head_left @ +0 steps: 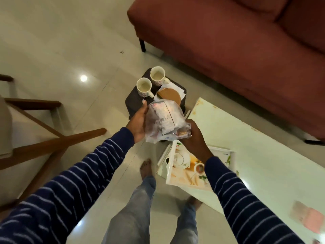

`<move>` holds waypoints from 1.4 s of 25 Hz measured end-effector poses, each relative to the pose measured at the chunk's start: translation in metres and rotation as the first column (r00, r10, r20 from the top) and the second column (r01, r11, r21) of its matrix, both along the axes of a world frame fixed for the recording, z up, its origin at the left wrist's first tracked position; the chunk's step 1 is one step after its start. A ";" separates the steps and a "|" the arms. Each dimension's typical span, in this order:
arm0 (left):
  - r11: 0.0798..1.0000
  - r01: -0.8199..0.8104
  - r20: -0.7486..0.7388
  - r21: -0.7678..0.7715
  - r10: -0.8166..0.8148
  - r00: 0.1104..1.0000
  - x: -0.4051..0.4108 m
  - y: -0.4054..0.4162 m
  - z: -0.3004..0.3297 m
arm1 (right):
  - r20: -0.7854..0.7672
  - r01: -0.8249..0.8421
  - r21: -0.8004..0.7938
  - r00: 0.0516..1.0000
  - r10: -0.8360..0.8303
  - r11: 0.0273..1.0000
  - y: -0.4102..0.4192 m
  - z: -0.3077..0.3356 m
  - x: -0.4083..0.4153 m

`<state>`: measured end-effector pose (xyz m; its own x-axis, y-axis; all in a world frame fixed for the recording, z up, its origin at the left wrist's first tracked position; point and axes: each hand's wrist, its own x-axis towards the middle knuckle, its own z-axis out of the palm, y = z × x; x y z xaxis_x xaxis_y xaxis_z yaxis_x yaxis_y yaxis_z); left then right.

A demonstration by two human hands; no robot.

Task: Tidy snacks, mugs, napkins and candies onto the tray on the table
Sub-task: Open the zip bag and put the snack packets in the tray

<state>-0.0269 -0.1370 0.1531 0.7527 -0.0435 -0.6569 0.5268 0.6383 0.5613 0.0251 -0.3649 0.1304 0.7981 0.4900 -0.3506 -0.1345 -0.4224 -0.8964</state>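
Both hands hold a clear plastic snack bag (165, 120) in the air above the floor, between the stool and the table. My left hand (139, 122) grips its left side, my right hand (195, 138) its lower right corner. Two white patterned mugs (144, 86) (157, 75) stand on a small dark stool (135, 101). Beside them lie a round brown coaster (171, 96) and white napkins (173, 86). A white tray (184, 182) with a printed teapot picture rests on the white table's near corner, partly under my right forearm.
The white table (255, 166) stretches to the right, with something pink (309, 217) near its lower right edge. A dark red sofa (228, 50) fills the top right. Wooden chair legs (52, 141) stand at the left. My bare feet are on the glossy tile floor.
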 end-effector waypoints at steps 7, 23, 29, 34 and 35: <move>0.975 0.180 0.137 0.130 -0.198 0.971 0.003 -0.090 0.115 | 0.277 0.029 0.089 0.959 -0.053 0.996 -0.104 0.117 -0.010; 0.672 -0.370 0.720 0.641 -0.361 0.592 -0.020 -0.328 0.317 | 0.643 0.150 0.138 0.738 -0.204 0.979 -0.328 0.269 -0.015; 0.615 -0.324 0.675 0.719 -0.507 0.536 0.003 -0.348 0.373 | 0.555 0.152 0.250 0.787 -0.270 0.956 -0.378 0.275 -0.008; 0.757 -0.073 0.643 0.649 -0.495 0.584 0.013 -0.339 0.386 | 0.625 0.199 0.333 0.686 -0.374 0.922 -0.382 0.294 -0.007; 0.784 -0.078 0.660 0.616 -0.460 0.594 0.015 -0.337 0.388 | 0.604 0.192 0.352 0.701 -0.379 0.916 -0.381 0.300 -0.010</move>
